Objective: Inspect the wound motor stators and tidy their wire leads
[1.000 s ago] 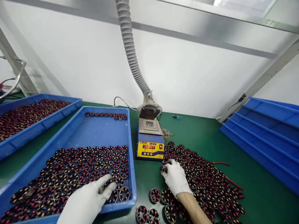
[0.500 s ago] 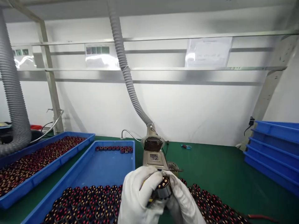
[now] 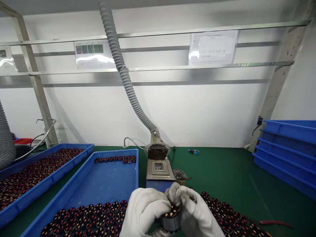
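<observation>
Ring-shaped part [image 3: 170,223] sits toward the tabletop's [image 3: 222,168] near edge, my left hand [image 3: 147,210] curled round it; my right hand [image 3: 192,207] bends over its rim, grip hidden. Best keep it level, pressing lightly.

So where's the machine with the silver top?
In the head view, the machine is just below centre, right of a blue tray, just beyond the left hand and right hand.

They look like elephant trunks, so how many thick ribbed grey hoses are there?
2: one hose drops mid-view to a round hood; another hose is cut off at the left edge.
</observation>
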A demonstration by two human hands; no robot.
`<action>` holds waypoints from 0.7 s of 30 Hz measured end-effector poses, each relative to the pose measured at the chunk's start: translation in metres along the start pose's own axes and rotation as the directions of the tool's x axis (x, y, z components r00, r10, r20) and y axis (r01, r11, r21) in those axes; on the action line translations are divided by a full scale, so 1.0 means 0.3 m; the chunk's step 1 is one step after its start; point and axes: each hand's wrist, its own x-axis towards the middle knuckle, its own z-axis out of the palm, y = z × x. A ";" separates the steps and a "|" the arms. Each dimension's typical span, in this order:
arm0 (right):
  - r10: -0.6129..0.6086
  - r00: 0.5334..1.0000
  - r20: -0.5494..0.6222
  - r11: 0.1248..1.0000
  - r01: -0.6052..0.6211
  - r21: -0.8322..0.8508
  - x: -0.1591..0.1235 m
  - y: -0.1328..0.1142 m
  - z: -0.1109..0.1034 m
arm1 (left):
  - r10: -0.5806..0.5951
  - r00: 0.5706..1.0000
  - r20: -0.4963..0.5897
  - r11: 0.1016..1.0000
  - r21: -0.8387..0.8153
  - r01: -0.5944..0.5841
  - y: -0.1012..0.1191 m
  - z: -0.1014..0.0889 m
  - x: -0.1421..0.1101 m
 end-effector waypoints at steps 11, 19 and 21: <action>-0.152 0.988 -0.007 0.988 0.152 -0.030 0.019 0.073 0.000 | 0.111 0.992 -0.063 0.968 0.235 -0.093 -0.012 -0.021 -0.006; -0.123 0.878 -0.462 0.978 0.186 0.093 0.004 0.067 -0.048 | 0.154 0.988 -0.032 0.827 0.551 -0.111 -0.013 -0.057 -0.039; 0.026 0.972 -0.233 0.990 0.007 0.139 0.003 0.067 -0.002 | 0.101 0.994 -0.046 0.867 0.495 -0.065 -0.019 -0.054 -0.041</action>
